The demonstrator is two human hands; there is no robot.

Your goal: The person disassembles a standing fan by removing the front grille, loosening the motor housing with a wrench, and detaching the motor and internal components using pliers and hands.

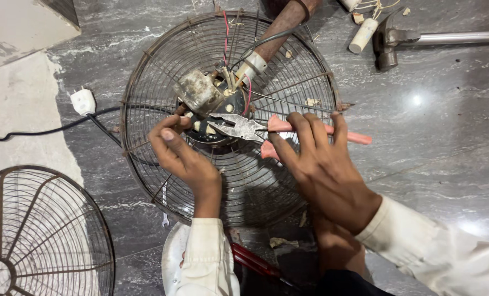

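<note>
Pink-handled steel pliers (244, 127) are clamped in the right hand (321, 164); the round rusty wire fan guard's (145, 93) hub is pinched by the left hand (181, 153).

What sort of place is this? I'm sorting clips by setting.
Probably an informal repair spot on a grey stone floor: the right hand works pliers at a fan's wire guard, the left hand steadies it, and a hammer lies nearby.

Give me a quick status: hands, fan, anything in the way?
Right hand grips pliers at fan hub. Left hand steadies hub. Loose wires crowd the jaws.
</note>
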